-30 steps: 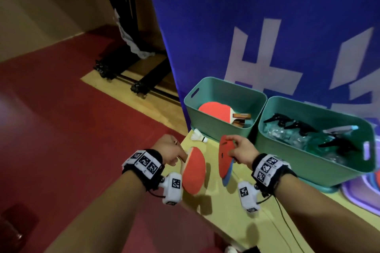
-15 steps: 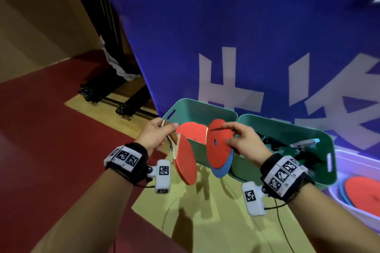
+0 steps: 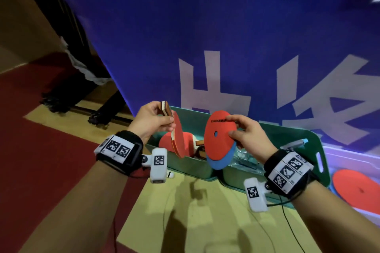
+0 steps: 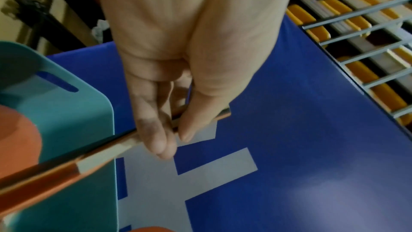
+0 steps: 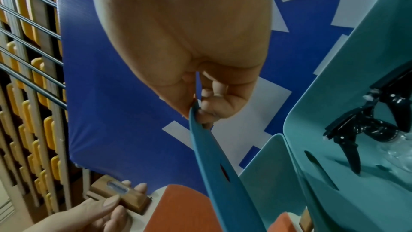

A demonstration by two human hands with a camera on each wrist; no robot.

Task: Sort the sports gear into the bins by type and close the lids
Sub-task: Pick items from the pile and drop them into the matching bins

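Here the left hand (image 3: 151,122) pinches the wooden handle of a red table tennis paddle (image 3: 179,139), its blade hanging edge-on over the near-left teal bin (image 3: 185,165), where another red paddle (image 3: 166,142) already lies. The right hand (image 3: 249,136) clasps two flat discs together by their rim, a red disc (image 3: 219,135) in front of a blue disc (image 3: 223,161), above the gap between that bin and the right teal bin (image 3: 304,139), which holds spray bottles (image 5: 365,126). Another red disc (image 3: 357,188) lies at far right.
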